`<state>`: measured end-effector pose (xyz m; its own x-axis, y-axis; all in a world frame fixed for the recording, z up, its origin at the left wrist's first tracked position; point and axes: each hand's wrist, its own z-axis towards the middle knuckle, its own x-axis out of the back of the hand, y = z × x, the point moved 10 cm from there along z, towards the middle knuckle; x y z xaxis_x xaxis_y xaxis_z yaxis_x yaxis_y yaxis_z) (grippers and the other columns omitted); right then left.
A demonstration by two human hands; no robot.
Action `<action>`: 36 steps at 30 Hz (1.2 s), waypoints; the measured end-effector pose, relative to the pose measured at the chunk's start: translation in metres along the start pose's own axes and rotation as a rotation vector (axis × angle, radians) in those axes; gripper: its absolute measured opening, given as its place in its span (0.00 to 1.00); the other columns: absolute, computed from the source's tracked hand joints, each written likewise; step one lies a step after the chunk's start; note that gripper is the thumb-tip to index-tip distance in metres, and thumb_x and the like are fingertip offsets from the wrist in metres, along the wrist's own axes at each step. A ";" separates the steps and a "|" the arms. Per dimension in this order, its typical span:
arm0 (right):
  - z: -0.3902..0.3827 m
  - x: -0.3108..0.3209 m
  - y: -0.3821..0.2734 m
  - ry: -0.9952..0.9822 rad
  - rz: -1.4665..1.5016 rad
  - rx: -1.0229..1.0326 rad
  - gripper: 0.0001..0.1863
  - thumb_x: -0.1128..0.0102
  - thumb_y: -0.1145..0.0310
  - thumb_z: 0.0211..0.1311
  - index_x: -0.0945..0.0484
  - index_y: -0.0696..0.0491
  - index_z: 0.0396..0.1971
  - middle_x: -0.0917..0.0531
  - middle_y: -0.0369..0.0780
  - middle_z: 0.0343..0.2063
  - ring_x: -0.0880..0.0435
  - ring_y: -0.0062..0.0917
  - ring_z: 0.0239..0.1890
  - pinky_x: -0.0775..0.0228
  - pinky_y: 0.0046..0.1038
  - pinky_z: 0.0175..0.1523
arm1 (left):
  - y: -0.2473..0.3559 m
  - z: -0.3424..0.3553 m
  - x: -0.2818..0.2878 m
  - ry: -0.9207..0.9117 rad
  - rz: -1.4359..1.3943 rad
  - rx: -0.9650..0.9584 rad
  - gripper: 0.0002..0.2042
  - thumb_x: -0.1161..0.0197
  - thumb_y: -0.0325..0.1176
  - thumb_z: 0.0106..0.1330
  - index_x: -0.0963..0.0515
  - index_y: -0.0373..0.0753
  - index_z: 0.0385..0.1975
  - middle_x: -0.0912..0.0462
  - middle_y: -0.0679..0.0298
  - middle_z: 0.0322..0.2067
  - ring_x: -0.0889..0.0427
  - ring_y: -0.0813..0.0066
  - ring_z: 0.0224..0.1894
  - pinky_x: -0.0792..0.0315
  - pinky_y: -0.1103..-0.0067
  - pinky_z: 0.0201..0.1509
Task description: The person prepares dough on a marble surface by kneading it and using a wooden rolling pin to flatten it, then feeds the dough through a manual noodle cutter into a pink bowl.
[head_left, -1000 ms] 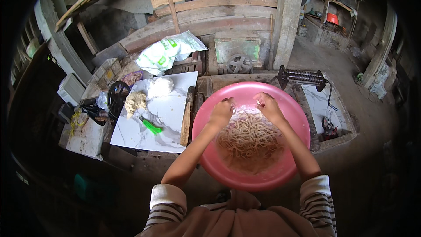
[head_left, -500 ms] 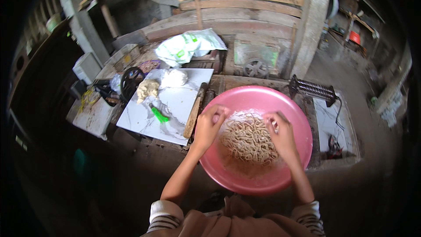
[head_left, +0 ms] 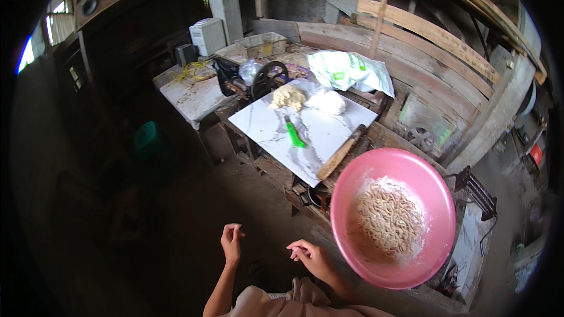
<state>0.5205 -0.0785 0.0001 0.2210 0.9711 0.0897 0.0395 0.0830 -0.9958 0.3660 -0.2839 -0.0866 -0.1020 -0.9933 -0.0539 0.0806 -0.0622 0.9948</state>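
Wooden table (head_left: 382,138), centre to lower right. Bearing: marbled white board (head_left: 320,134), centre; pink basin (head_left: 435,211), lower right. On board, near centre: pale dough lump (head_left: 288,98), white bundle (head_left: 328,103), green-handled tool (head_left: 295,135).

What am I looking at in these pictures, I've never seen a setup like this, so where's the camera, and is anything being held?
There's no machine at work: you're seeing a person's own bare hands. The left of two wide fisheye cameras worn on the head takes every picture, looking down, so straight edges bend near the rim. Right now the left hand and right hand are in front of the body, fingers loosely bent; I see nothing held. To their right is a pink basin with floury, noodle-like strands. On the white marbled board lie a beige dough-like lump, a white lump and a green-handled tool. A wooden stick lies along its right edge.
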 end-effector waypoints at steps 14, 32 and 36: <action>-0.103 -0.115 0.488 -0.008 -0.245 -0.804 0.04 0.48 0.73 0.54 0.25 0.56 0.28 0.20 0.39 0.25 0.22 0.23 0.25 0.30 0.28 0.31 | -0.238 -0.132 0.383 0.224 0.770 0.690 0.12 0.43 0.38 0.58 0.23 0.35 0.33 0.20 0.52 0.30 0.20 0.60 0.35 0.28 0.70 0.40; 0.084 -0.119 0.470 0.135 -0.201 -0.696 0.05 0.51 0.73 0.57 0.27 0.56 0.31 0.22 0.38 0.25 0.23 0.20 0.23 0.30 0.24 0.25 | -0.287 0.085 0.178 -0.771 0.861 0.435 0.20 0.48 0.49 0.60 0.27 0.42 0.45 0.23 0.51 0.43 0.26 0.54 0.48 0.31 0.66 0.50; 0.204 -0.164 0.378 0.126 0.059 -0.479 0.07 0.54 0.69 0.63 0.28 0.55 0.37 0.22 0.38 0.22 0.25 0.18 0.20 0.31 0.21 0.25 | -0.258 0.156 0.163 -0.804 0.921 0.347 0.19 0.48 0.49 0.60 0.26 0.43 0.43 0.23 0.53 0.42 0.25 0.55 0.47 0.30 0.67 0.50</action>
<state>0.3005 -0.1605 -0.3951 0.3508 0.9342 0.0650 0.4604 -0.1116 -0.8807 0.1739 -0.4151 -0.3387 -0.7272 -0.3088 0.6131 0.1914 0.7665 0.6131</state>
